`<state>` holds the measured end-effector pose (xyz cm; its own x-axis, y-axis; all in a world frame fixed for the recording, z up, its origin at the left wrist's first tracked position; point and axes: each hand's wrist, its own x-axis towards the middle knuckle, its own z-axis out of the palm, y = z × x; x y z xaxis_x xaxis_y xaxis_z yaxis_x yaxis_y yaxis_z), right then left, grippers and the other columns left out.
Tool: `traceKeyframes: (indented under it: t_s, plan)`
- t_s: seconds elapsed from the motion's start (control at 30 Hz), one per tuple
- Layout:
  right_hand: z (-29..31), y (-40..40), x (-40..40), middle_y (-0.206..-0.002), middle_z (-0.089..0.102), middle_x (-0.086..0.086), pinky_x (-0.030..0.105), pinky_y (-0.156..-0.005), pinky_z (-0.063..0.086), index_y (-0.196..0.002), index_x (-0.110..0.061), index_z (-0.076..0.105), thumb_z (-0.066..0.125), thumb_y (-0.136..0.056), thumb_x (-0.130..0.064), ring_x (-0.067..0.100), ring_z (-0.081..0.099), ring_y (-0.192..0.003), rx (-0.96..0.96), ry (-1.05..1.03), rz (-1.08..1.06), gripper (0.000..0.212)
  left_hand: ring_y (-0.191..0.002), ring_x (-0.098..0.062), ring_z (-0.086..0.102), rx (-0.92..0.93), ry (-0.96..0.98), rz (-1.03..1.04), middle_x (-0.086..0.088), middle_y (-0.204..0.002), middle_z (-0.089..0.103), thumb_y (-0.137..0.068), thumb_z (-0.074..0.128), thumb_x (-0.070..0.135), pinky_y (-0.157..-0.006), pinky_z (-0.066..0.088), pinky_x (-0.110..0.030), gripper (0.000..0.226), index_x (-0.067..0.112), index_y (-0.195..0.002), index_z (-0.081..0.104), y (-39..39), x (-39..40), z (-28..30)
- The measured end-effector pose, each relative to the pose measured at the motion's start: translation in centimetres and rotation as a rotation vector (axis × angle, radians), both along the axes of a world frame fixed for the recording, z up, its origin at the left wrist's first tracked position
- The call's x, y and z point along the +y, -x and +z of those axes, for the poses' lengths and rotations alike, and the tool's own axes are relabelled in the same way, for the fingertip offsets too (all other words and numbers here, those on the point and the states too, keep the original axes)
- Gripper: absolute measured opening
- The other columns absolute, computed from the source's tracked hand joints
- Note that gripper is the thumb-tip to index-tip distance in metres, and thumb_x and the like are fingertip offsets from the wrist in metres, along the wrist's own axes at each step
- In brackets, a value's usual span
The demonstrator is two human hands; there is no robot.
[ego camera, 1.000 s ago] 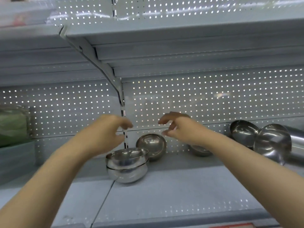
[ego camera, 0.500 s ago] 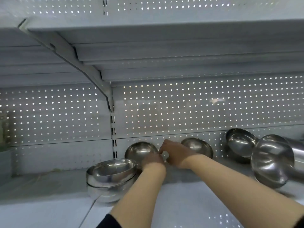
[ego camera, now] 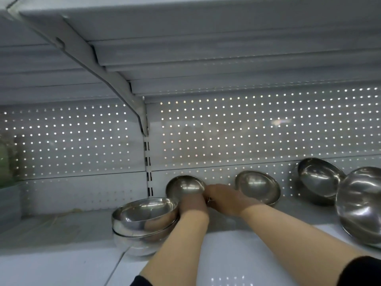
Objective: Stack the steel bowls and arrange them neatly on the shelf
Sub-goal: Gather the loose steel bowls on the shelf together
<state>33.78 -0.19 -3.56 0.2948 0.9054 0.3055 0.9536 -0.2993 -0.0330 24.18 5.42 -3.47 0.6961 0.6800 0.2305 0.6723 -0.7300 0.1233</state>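
Leaning on its edge against the perforated back panel [ego camera: 226, 129], the nearest single steel bowl [ego camera: 184, 185] faces outward at the rear of the shelf [ego camera: 237, 250]. Both hands meet at its lower rim: the left hand [ego camera: 192, 204] at about 6 o'clock of the bowl, the right hand [ego camera: 225, 200] at about 4 o'clock. The left looks nearer and more squarely under it. Whether either grip is pinching the rim or only touching it I cannot tell, since the fingers are hidden behind the knuckles and each other.

At 8 o'clock of the hands sits the stack of two bowls [ego camera: 144, 221], mouths up, just beside the left wrist; judging by the task, the tilted bowl belongs there. A second tilted bowl [ego camera: 257, 186] leans at 2 o'clock of the right hand, and two larger bowls [ego camera: 318, 178] lie farther right, the outermost cut off by the frame.
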Motion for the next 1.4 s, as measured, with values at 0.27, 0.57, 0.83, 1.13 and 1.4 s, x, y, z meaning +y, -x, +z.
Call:
traceKeyframes:
  t_s: [0.27,0.57,0.83,1.13,1.4]
  plan:
    - [3.7,-0.6,-4.1,-0.102,0.064,0.003,0.034,-0.08,0.05,-0.094,-0.015,0.066,0.054,-0.088,-0.011,0.023,0.062,-0.092,0.049,-0.065,-0.021,0.013,-0.12,-0.03,0.054,-0.135,-0.101,-0.05,-0.015,-0.129,0.055,-0.094,0.036,-0.003,-0.094,0.045,-0.032,0.036,0.001,-0.125,0.053,1.0,-1.9,2.7]
    - [1.3,-0.4,-5.7,-0.109,0.065,-0.001,0.029,-0.084,0.043,-0.102,-0.019,0.065,0.051,-0.093,-0.018,0.019,0.055,-0.101,0.075,-0.143,-0.055,0.017,-0.113,-0.03,0.058,-0.07,-0.068,-0.106,-0.014,-0.123,0.057,-0.089,0.05,0.002,-0.089,0.047,-0.031,0.032,0.005,-0.121,0.055,0.5,-1.5,2.2]
    - [0.6,-0.1,-5.1,-0.109,0.064,0.001,0.031,-0.085,0.045,-0.101,-0.017,0.066,0.049,-0.092,-0.014,0.021,0.057,-0.098,0.084,-0.131,-0.04,0.02,-0.111,-0.03,0.058,-0.057,-0.038,-0.099,-0.014,-0.12,0.059,-0.087,0.052,0.002,-0.089,0.047,-0.032,0.029,0.006,-0.115,0.057,0.5,-0.7,1.5]
    - [0.1,0.3,-4.8,-0.111,0.061,0.003,0.026,-0.077,0.038,-0.104,-0.015,0.064,0.048,-0.094,-0.014,0.022,0.056,-0.099,0.082,-0.12,-0.025,0.019,-0.114,-0.029,0.057,-0.07,-0.052,-0.095,-0.013,-0.123,0.058,-0.09,0.047,0.003,-0.093,0.047,-0.032,0.031,0.007,-0.12,0.055,0.3,-0.3,0.8]
    - [2.8,-2.5,-8.4,-0.117,0.059,-0.005,0.03,-0.093,0.043,-0.11,-0.027,0.063,0.046,-0.088,-0.014,0.02,0.053,-0.111,0.11,-0.303,-0.24,0.031,-0.123,-0.031,0.049,-0.027,-0.17,-0.06,-0.011,-0.131,0.05,-0.09,0.045,0.002,-0.095,0.044,-0.034,0.037,0.008,-0.127,0.051,0.4,-2.2,2.5]
